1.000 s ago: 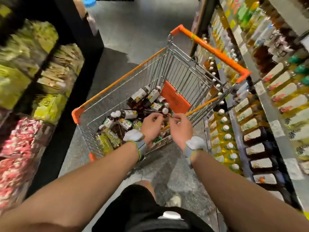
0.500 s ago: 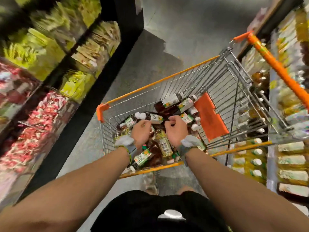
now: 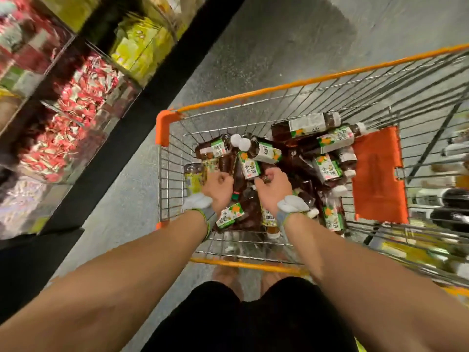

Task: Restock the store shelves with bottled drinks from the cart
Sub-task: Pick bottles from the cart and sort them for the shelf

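The wire cart (image 3: 167,123) with an orange rim stands in front of me, and several dark tea bottles (image 3: 327,168) with green-and-white labels lie heaped in it. Both my hands reach down into the heap. My left hand (image 3: 219,186) is curled against a yellow-green labelled bottle (image 3: 195,177) at the cart's left side. My right hand (image 3: 272,190) grips a dark bottle (image 3: 250,167) whose label shows just above the fingers. Both fingertips are hidden among the bottles.
A black shelf unit (image 3: 121,138) with red and yellow-green packets runs along the left of the grey aisle floor (image 3: 279,41). An orange seat flap (image 3: 378,174) lies inside the cart on the right. Blurred drink shelves (image 3: 446,199) show beyond the cart's right side.
The view swung left and down over the cart. Both hands went from the near rim deeper into the heap and closed around bottles.
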